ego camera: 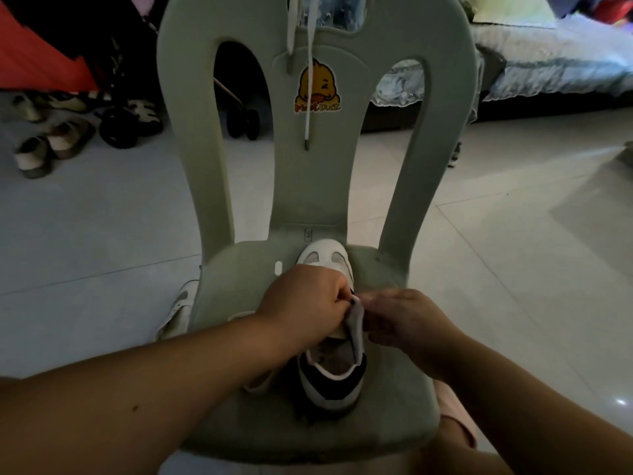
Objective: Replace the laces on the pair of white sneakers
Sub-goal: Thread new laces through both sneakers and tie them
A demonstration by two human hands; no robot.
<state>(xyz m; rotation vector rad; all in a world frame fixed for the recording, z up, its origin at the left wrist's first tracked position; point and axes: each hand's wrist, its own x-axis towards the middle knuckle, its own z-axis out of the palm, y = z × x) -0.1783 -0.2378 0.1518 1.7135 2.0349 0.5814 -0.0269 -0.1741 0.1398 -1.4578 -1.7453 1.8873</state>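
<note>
On chair [308,186] seat: one white sneaker [332,385], toe toward the backrest. Hands close together over its tongue [356,323]. Left hand [301,296] has curled fingers pinching the tongue's top edge. Right hand [407,320] is against the tongue; cannot tell if it grips. Eyelets hidden under the hands, so lacing state unknown. White lace [310,80] hangs over the chair back, unused. Second sneaker [180,308] on the floor beside the chair. Judgement: early stage, both shoes still to lace.
</note>
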